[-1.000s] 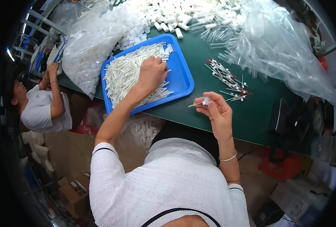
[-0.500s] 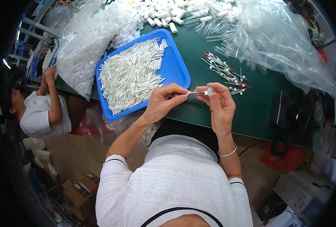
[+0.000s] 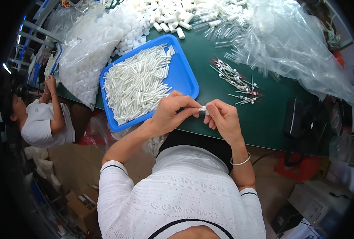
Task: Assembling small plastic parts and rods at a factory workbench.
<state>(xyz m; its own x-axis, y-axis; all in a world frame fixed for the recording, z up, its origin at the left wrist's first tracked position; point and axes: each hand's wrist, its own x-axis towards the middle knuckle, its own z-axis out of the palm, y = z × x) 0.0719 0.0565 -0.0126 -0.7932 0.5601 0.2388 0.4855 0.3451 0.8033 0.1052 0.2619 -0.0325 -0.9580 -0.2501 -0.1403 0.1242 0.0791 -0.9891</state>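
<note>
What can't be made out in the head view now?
Head view:
Small white part: mostly covered by left hand and right hand.
Blue tray: floor partly hidden under white sticks.
Co-worker's hands: too small to show anything held.
Clear tubes: some veiled by the plastic bag.

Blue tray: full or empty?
Partly full: slim white rods are heaped over most of the blue tray, but its right side shows bare blue bottom.
</note>
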